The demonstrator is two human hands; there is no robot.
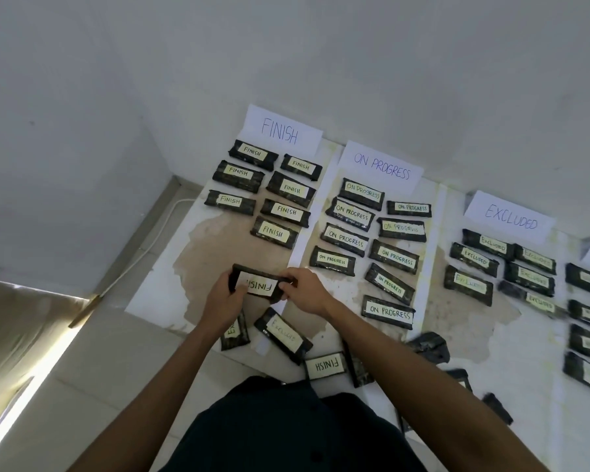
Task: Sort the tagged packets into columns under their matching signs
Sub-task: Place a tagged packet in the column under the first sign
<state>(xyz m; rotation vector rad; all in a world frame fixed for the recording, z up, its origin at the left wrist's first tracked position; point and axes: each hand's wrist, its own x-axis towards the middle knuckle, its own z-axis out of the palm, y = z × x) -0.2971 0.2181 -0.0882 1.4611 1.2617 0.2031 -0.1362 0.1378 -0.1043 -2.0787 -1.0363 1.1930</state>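
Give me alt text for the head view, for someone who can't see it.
The left hand and right hand grip a dark rectangular packet tagged FINISH near packet columns under white paper signs FINISH, ON PROGRESS and EXCLUDED.

FINISH pkt (258, 284) | dark, tag upside-down | held below FINISH sign (280, 131)

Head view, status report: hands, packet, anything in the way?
Left hand, right hand: both gripping one FINISH packet by its ends. Packet not yet in FINISH column. Path clear; unsorted packets lie nearer the person.
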